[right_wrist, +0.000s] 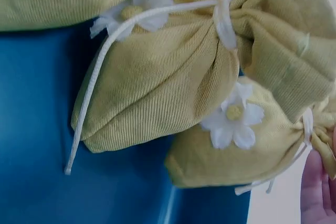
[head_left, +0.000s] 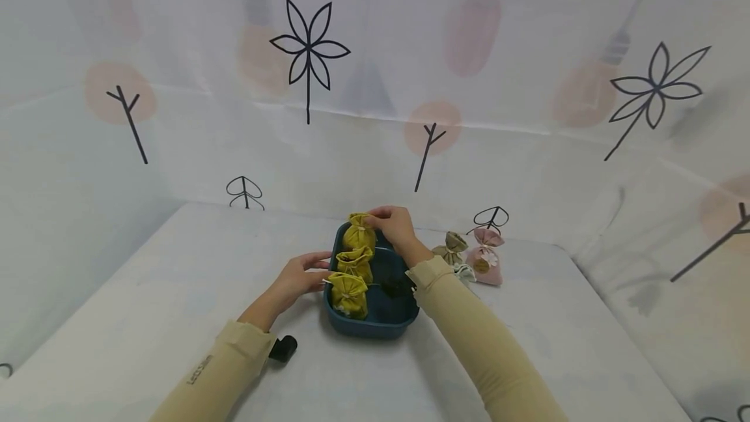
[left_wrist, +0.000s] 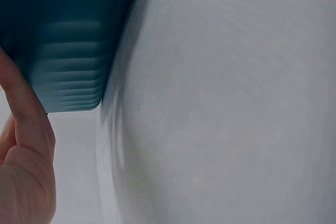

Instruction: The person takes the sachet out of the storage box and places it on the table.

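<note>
My right hand point(head_left: 395, 226) pinches the gathered neck of the farthest yellow drawstring pouch point(head_left: 359, 238), at the far left corner of a blue rectangular bin point(head_left: 375, 329). Two more yellow pouches, a middle one point(head_left: 355, 264) and a near one point(head_left: 349, 298), line the bin's left side. White cords and flower trims show on the pouches point(right_wrist: 157, 77) in the right wrist view. My left hand point(head_left: 301, 277) rests against the bin's outer left wall with its fingers extended. In the left wrist view, that hand point(left_wrist: 29, 156) lies beside the ribbed blue wall point(left_wrist: 71, 61).
Right of the bin stand an olive-brown pouch point(head_left: 452, 249) and a pink pouch point(head_left: 486, 259), with a pale green pouch point(head_left: 465, 272) partly hidden by my right sleeve. A black object point(head_left: 284, 348) shows beside my left sleeve. A patterned sheet point(head_left: 363, 103) hangs behind the white table point(head_left: 328, 383).
</note>
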Tool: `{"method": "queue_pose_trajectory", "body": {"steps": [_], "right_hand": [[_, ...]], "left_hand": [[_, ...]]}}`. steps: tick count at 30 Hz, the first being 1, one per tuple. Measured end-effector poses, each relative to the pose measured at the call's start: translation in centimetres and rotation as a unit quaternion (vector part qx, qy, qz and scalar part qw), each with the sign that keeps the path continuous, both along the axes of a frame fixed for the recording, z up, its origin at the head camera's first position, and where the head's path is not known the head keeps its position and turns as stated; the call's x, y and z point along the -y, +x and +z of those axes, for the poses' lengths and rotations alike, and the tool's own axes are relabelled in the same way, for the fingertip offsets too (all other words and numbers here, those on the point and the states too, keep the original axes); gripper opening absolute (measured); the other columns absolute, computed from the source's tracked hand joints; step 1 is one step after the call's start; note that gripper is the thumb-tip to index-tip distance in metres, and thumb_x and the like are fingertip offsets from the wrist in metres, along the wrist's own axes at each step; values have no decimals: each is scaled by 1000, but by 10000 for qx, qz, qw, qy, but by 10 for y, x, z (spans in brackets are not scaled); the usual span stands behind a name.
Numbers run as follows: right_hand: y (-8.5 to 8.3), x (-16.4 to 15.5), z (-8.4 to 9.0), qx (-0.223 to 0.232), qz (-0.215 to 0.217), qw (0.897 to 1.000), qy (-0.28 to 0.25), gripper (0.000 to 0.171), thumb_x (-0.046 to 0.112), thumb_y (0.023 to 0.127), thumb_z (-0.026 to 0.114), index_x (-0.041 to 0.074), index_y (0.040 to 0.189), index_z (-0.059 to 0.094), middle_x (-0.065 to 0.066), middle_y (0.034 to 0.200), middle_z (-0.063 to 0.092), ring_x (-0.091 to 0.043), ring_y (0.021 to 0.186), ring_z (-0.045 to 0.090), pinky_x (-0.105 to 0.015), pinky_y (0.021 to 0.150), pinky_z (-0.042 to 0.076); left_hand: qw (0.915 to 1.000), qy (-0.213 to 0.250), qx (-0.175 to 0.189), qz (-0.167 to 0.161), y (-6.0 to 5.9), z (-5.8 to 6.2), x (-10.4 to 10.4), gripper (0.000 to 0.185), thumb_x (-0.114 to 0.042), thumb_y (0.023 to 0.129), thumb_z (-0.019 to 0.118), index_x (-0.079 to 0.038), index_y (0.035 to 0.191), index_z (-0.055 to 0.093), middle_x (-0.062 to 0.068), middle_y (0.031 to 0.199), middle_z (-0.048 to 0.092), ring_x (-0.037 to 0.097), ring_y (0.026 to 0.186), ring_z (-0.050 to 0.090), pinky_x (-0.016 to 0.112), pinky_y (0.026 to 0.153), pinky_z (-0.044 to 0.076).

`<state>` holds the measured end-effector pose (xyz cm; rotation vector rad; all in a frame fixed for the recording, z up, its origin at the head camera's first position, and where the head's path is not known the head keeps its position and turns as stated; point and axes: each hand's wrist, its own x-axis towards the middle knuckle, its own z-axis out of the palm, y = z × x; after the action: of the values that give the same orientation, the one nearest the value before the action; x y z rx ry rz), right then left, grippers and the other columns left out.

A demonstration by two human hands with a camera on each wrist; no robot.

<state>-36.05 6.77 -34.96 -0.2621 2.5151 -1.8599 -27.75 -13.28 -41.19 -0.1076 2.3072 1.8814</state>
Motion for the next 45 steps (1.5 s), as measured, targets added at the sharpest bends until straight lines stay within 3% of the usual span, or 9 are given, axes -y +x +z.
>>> {"method": "queue_pose_trajectory", "body": {"steps": [9, 21, 30, 37, 45], "right_hand": [[6, -5, 9, -367, -342, 9987, -65, 17, 10, 87, 67, -2, 98, 69, -14, 96, 65, -25, 88, 60, -35, 78, 52], [23, -17, 26, -416, -458, 9978, -219, 20, 13, 88, 65, -1, 102, 67, -14, 100, 64, -24, 92, 62, -38, 87, 50], [41, -29, 34, -399, -476, 9975, -343, 20, 15, 88, 65, 1, 103, 66, -12, 101, 64, -22, 93, 61, -34, 86, 50], [55, -38, 38, -643, -432, 9955, -547, 21, 14, 88, 65, 0, 103, 66, -13, 100, 65, -22, 93, 60, -37, 89, 48], [66, -48, 37, -877, -498, 9943, -337, 22, 17, 88, 66, 0, 103, 67, -12, 99, 66, -21, 91, 62, -33, 87, 50]], "left_hand": [[10000, -65, -29, 23, 0, 0, -2, 47, -9, 86, 67, -13, 131, 54, 12, 118, 57, 17, 85, 62, 31, 75, 54], [9998, -175, -42, 14, 2, 0, -2, 47, -9, 87, 66, -13, 132, 53, 12, 119, 57, 16, 84, 62, 30, 75, 54], [9999, -90, -78, -9, 3, 2, -2, 48, -7, 87, 65, -11, 133, 52, 13, 120, 56, 16, 85, 63, 30, 74, 54], [9999, -97, -73, -15, 2, 1, -2, 48, -7, 87, 65, -12, 133, 52, 13, 120, 56, 16, 85, 63, 30, 74, 54], [9999, -83, -83, -39, 3, 0, -1, 47, -8, 87, 65, -11, 132, 52, 14, 122, 56, 16, 85, 63, 30, 75, 54]]}}
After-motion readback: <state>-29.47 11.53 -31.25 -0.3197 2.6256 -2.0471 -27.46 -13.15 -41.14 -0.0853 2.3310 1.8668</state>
